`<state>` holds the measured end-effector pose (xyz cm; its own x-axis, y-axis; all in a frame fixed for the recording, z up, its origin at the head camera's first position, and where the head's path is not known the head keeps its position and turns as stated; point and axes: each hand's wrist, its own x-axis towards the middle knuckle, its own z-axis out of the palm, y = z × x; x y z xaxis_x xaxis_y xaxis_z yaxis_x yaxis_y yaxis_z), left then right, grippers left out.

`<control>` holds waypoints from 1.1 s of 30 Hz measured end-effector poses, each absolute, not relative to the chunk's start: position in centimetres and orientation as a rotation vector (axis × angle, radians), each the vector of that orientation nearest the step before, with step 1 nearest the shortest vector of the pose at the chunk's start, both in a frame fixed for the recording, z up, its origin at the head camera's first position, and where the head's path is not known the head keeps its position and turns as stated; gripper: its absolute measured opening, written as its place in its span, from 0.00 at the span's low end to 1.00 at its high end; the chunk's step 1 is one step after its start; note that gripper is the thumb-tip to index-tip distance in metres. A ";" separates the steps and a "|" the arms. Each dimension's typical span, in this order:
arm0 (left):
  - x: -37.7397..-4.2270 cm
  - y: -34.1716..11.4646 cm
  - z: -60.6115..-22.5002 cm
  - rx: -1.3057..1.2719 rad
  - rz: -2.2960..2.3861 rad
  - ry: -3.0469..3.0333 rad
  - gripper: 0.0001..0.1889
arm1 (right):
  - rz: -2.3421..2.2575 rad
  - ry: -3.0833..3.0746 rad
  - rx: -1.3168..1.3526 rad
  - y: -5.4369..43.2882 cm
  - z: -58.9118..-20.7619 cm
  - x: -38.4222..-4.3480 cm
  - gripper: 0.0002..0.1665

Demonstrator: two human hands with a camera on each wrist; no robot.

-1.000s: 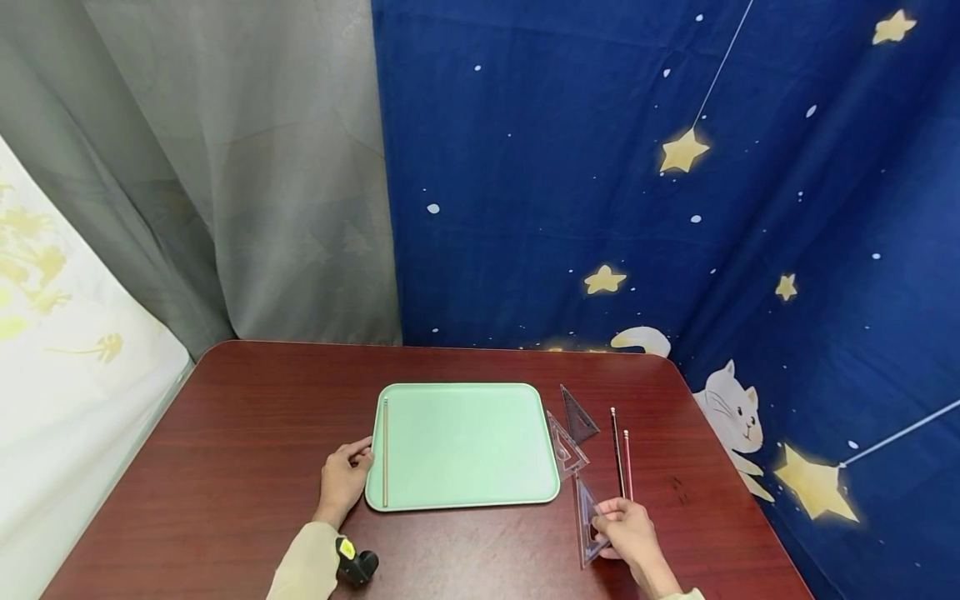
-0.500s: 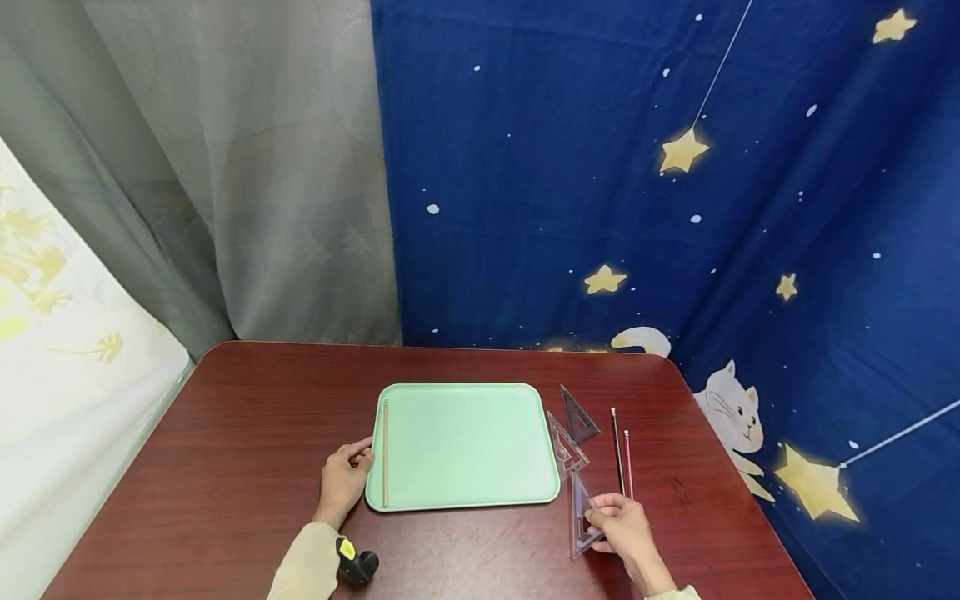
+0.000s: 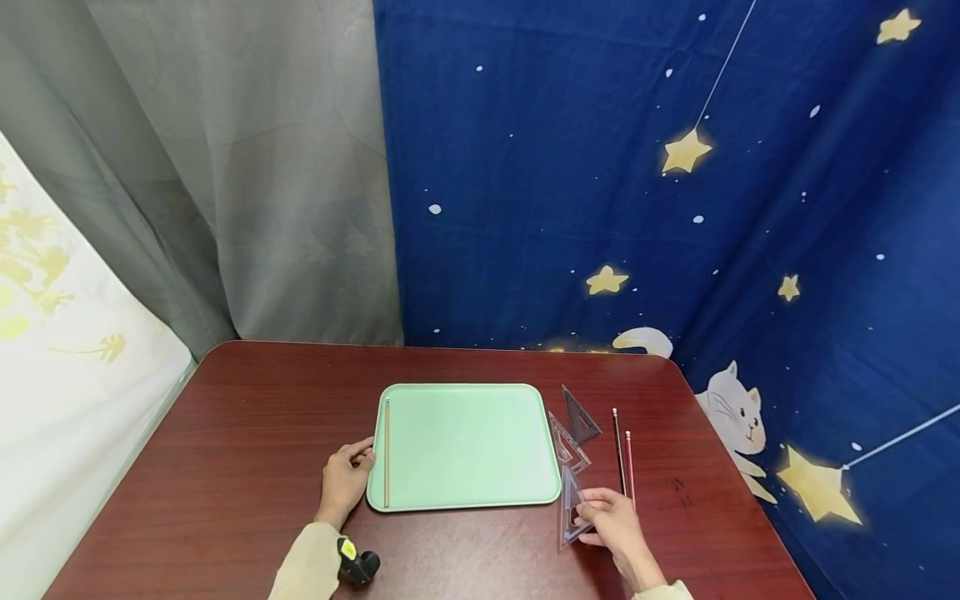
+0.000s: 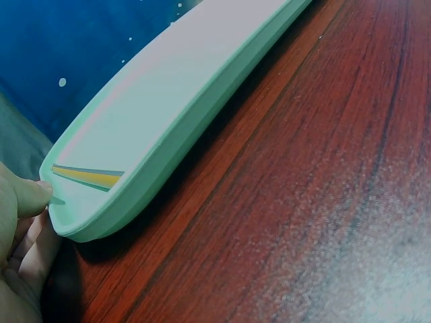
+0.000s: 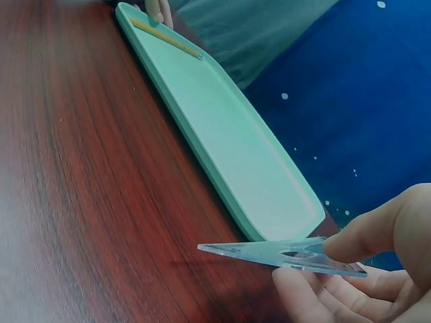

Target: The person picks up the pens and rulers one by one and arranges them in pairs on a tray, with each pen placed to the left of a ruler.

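Note:
My right hand (image 3: 613,527) pinches a clear set square (image 5: 266,252) between thumb and fingers. It is raised over the table, just off the right front corner of a mint-green tray (image 3: 472,446). At the tray's left side my left hand (image 3: 347,483) grips the rim, thumb on top and fingers beneath in the left wrist view. A yellow pencil (image 3: 387,454) lies inside the tray along its left edge. To the right of the tray lie a clear set square (image 3: 576,456) and a darker one (image 3: 581,421). A black pencil (image 3: 618,450) and a red pencil (image 3: 629,462) lie beyond my right hand.
Everything lies on a reddish-brown wooden table (image 3: 262,425). Behind it hang a grey curtain (image 3: 307,208) and a blue star-patterned curtain (image 3: 525,167). White cloth with yellow flowers (image 3: 75,400) borders the left side.
My right hand has moved left and slightly away from me, carrying the set square toward the tray's front right corner. The left hand and tray stay in place.

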<state>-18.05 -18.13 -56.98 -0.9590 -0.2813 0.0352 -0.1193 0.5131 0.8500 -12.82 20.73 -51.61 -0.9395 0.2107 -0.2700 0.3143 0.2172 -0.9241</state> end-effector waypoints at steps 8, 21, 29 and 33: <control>-18.0 -18.2 -56.9 0.350 -1.459 -2.577 0.16 | -1.864 2.356 0.487 19.7 -51.6 -13.2 0.17; -18.0 -18.0 -56.8 0.359 -1.450 -2.569 0.16 | -1.919 2.286 0.406 18.2 -51.7 -13.8 0.21; -18.0 -18.0 -56.7 0.364 -1.450 -2.567 0.15 | -1.943 2.245 0.361 17.5 -51.7 -14.1 0.22; -18.1 -18.0 -56.8 0.372 -1.448 -2.568 0.15 | -1.959 2.226 0.340 17.0 -51.5 -14.2 0.23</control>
